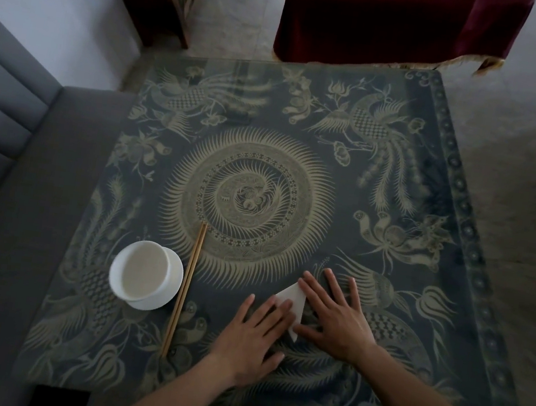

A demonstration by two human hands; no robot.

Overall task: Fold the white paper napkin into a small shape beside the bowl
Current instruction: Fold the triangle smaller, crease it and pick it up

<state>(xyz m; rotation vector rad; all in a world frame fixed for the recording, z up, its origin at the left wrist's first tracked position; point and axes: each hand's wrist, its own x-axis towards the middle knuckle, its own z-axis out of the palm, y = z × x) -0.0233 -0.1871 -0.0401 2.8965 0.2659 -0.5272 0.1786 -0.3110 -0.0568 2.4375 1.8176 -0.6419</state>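
Presently I am pressing my left hand (253, 335) and my right hand (335, 315) flat, fingers spread, gripping nothing, on the folded white paper napkin (292, 299). It is lying between my palms, mostly covered, its long axis running from near-right to far-left. My hands are equally close to it. Farther left, well apart, the white round bowl (144, 275) is sitting just beside the pale wooden chopsticks (185, 289).

Tabletop (307, 112) bare from 10 through 3 o'clock, bowl (143, 271) on saucer at 8 o'clock, chopsticks (185, 289) just beside it forming a long barrier, open lane between chopsticks and both flat hands at 5 o'clock.
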